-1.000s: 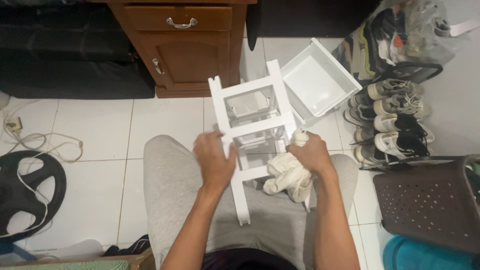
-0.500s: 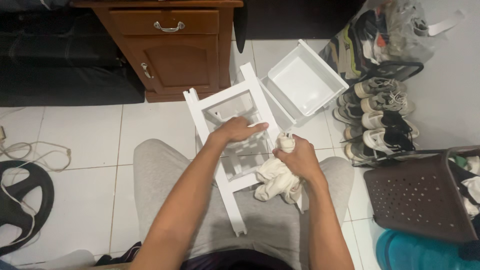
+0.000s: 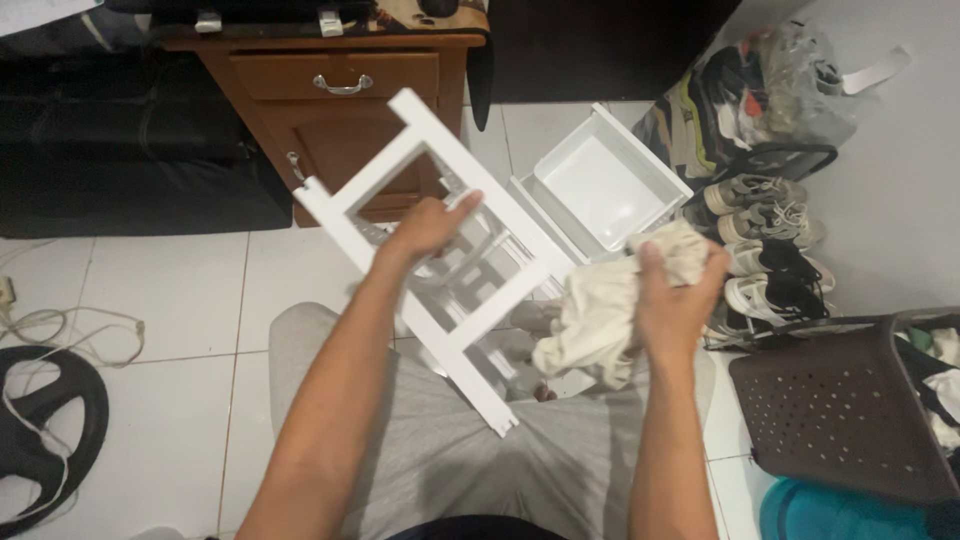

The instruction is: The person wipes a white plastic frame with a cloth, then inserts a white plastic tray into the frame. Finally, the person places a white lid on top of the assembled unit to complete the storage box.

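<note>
White slatted frame (image 3: pixel 440 250) tilted, gripped by left hand (image 3: pixel 428 226); right hand (image 3: pixel 675 300) clutches crumpled cream cloth (image 3: pixel 600 315).

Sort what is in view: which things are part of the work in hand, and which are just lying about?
In hand:
- white plastic drawer frame, gripped by the left hand
- crumpled cream cloth, held in the right hand
- white plastic drawer tray on the tiles beside the frame

Lying about:
- brown wooden cabinet
- shoes on a rack
- brown perforated basket
- black steering wheel

frame (image 3: pixel 440 260) left of cloth (image 3: pixel 610 310), drawer (image 3: pixel 610 180) behind
</note>
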